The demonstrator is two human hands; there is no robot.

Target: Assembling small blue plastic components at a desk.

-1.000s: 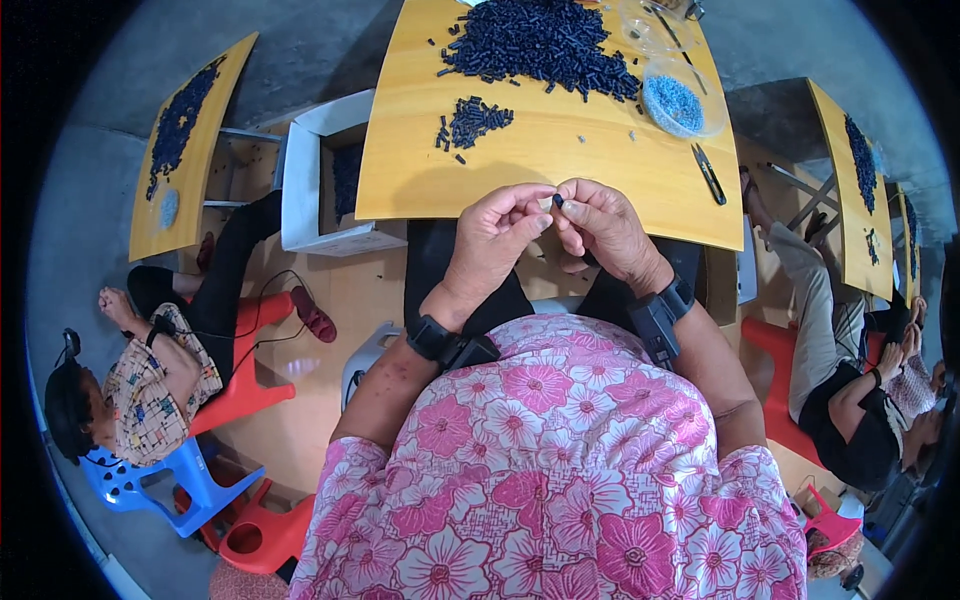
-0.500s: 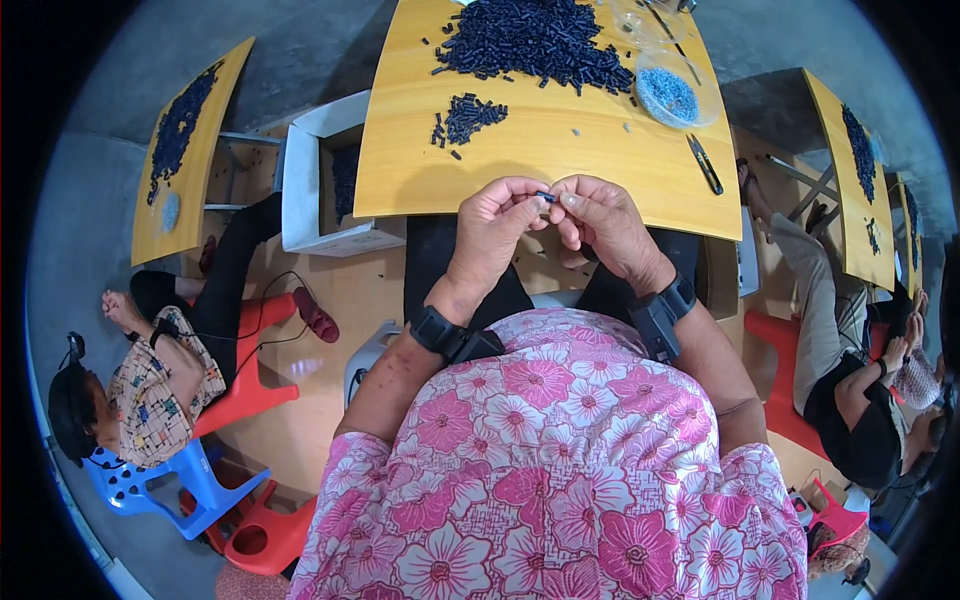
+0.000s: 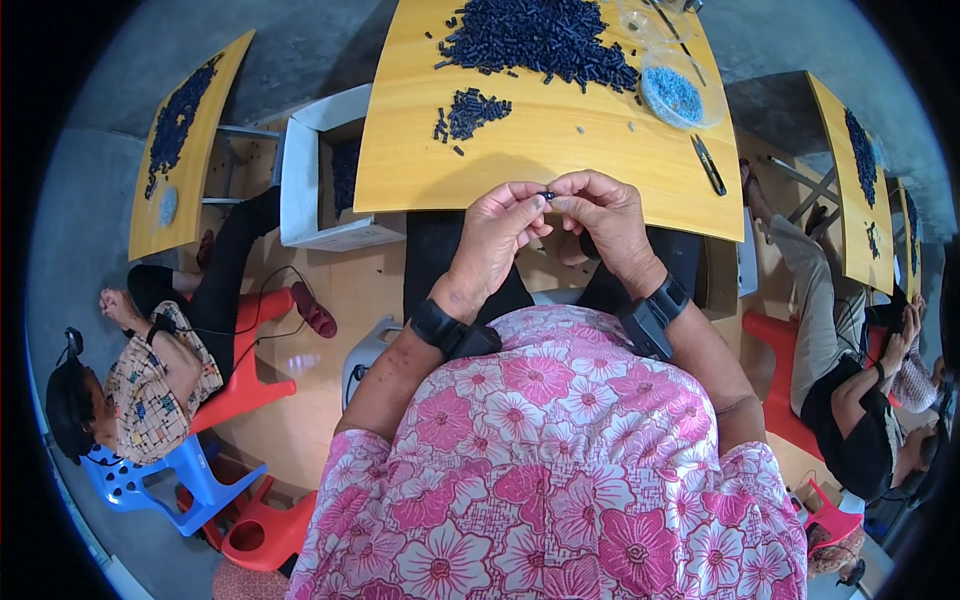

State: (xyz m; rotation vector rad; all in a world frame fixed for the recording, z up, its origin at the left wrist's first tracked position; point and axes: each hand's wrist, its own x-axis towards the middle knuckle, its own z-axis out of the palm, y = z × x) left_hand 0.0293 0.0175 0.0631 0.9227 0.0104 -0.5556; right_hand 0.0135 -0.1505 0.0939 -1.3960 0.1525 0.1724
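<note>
A small dark tube-shaped piece (image 3: 546, 195) is pinched between my two hands, just over the near edge of the yellow table (image 3: 400, 165). My left hand (image 3: 497, 222) grips it between thumb and forefinger. From the other side, my right hand (image 3: 603, 218) closes thumb and forefinger on its right end. The fingers cover most of it. On the tabletop ahead lie a big heap of dark blue tube pieces (image 3: 540, 40) and a smaller pile (image 3: 472, 113). To the right are a clear bowl of light blue bits (image 3: 672, 97) and black thread snips (image 3: 708, 165).
A white open box (image 3: 300, 185) holding dark pieces stands left of the table. Further left, a person (image 3: 150, 385) sits on a stool by another table (image 3: 215, 100). More people (image 3: 850, 415) sit at tables (image 3: 850, 215) on the right. Clear dishes (image 3: 645, 22) stand at the far right corner.
My right thumb and fingers have shifted slightly on the dark piece, and less of it shows. Both hands stay close together at the table edge.
</note>
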